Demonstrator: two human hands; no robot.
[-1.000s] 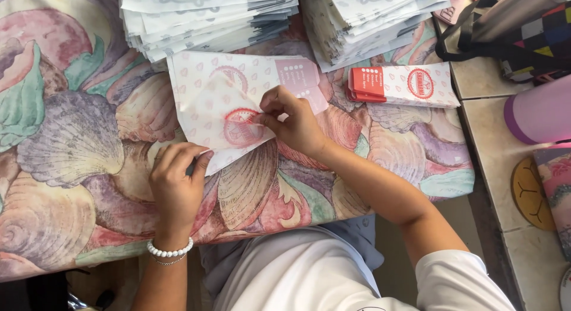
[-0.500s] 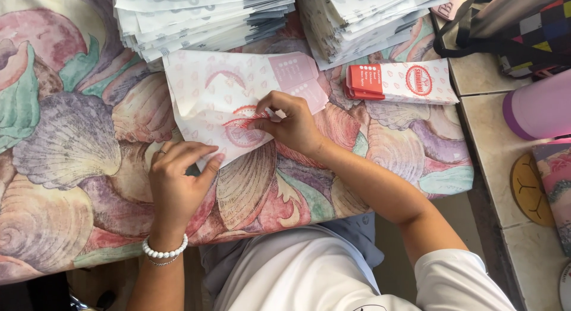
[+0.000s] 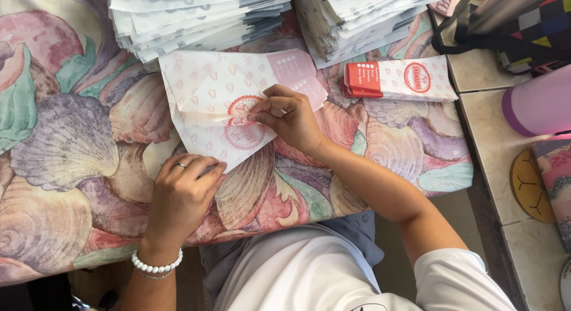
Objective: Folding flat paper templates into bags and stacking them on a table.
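a: head view. where is the paper wrapper (image 3: 208,102)?
b: flat on the shell-print cloth (image 3: 65,150), under both hands. the right hand (image 3: 289,116) pinches its folded flap by the red round stamp. the left hand (image 3: 181,195) is curled shut, pressing the near corner.
a: what else is there?
b: stacks of wrappers (image 3: 196,16) just behind it, a folded wrapper (image 3: 398,79) to the right, then a tiled counter (image 3: 493,138).

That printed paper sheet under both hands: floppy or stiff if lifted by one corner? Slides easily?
Probably floppy: the printed paper sheet is thin, and it already bends into a fold where the right hand presses it. Likely very light, since the left hand pins its lower corner, perhaps to stop drifting. It may drag rather than slide freely on the shell-patterned cloth, which looks like soft fabric.
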